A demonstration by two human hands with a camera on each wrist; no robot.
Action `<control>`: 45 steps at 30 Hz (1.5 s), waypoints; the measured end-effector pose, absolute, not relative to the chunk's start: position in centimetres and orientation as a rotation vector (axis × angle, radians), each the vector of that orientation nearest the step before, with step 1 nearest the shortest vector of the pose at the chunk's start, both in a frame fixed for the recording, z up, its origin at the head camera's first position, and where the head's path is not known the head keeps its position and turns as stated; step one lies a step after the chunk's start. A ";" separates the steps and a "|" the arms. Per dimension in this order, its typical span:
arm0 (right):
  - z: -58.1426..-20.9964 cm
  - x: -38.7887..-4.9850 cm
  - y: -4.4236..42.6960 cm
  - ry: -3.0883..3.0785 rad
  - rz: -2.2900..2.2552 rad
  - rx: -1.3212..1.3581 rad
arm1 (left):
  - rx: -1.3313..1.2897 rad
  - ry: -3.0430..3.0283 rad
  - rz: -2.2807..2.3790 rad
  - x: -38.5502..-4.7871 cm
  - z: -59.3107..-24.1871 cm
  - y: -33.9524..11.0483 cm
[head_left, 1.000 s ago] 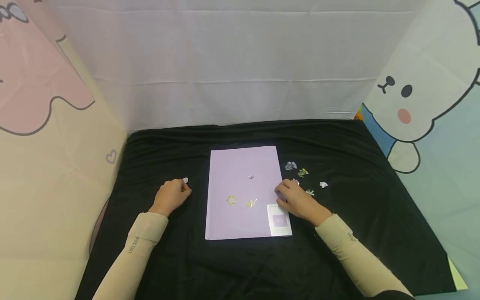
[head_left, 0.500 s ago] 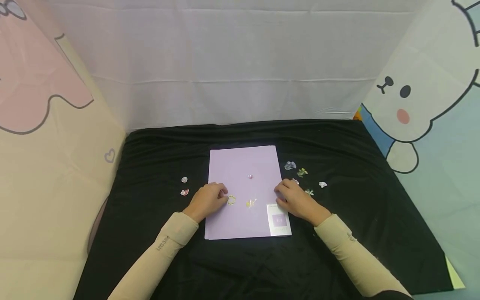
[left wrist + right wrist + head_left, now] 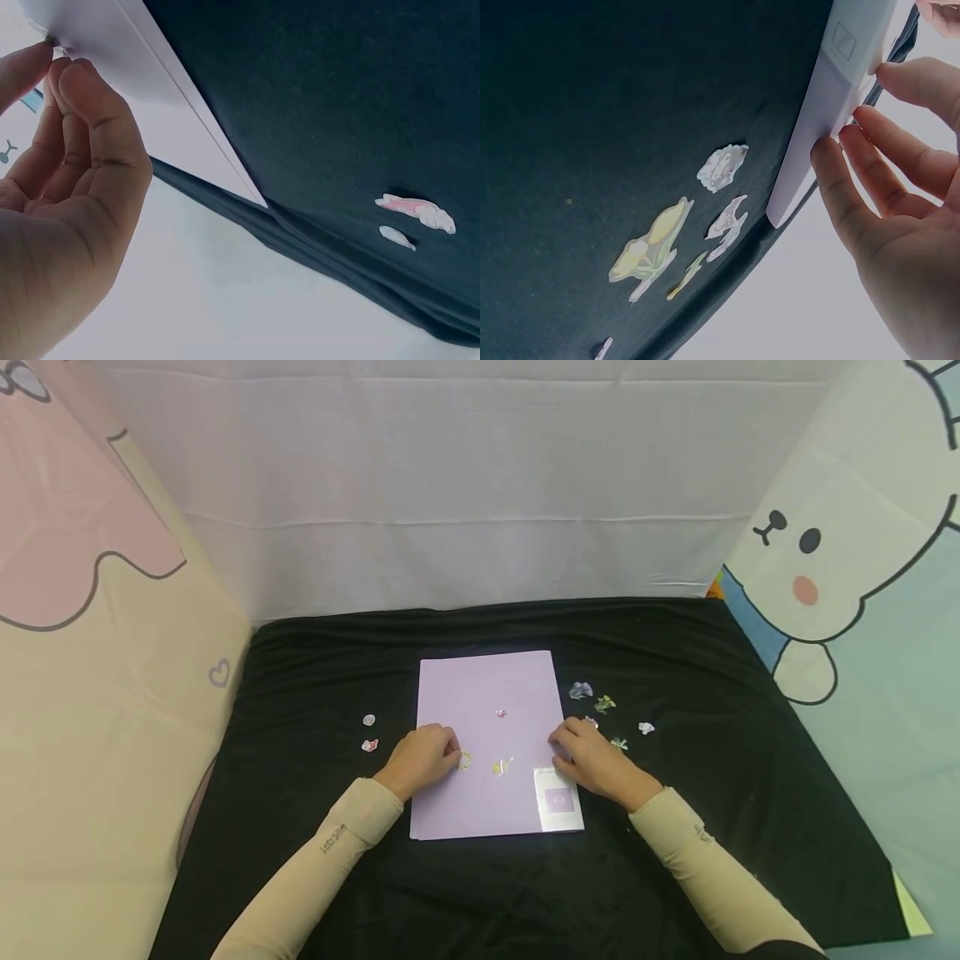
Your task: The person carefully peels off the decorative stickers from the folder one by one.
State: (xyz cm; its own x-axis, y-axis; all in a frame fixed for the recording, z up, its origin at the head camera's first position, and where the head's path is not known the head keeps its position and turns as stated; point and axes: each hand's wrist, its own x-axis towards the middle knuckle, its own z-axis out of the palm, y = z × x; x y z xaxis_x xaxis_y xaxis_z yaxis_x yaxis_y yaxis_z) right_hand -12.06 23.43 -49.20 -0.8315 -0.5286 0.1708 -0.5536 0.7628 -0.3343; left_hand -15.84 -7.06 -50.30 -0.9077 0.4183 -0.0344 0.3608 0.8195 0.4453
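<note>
A light purple folder lies on a black cloth. A small yellow ring-shaped wreath sticker is on its left half, partly hidden by my left hand. Thumb and fingertips of that hand come together at the sticker's left edge and appear to pinch it; the left wrist view shows little of it. A yellow sticker and a small pink one are also on the cover. My right hand rests its extended fingers on the folder's right edge, holding nothing.
Right of the folder lie several loose stickers, among them a bluish one, a yellow tulip and a whitish one. A round sticker and a red-pink one lie left. A white panel stands behind.
My left hand has come right from beside the two left stickers onto the folder, then crept slightly further over the wreath sticker. The right hand has stayed put.
</note>
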 end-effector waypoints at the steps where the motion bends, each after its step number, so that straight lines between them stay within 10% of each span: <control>1: -49.2 -12.0 23.4 -2.886 0.580 0.888 | 0.620 2.865 0.663 -15.9 -50.4 -7.1; 45: -49.4 -12.1 23.5 -2.855 0.573 0.914 | 0.636 2.894 0.498 -16.1 -51.9 -6.1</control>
State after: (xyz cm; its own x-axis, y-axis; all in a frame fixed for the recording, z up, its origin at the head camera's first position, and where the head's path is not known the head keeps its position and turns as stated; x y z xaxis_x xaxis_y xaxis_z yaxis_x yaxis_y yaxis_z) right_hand -12.09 23.51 -49.38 -0.8170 -0.5423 0.1960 -0.5760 0.7505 -0.3240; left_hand -16.12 -6.06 -51.93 -0.9015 0.4284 -0.0619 0.3831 0.8563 0.3465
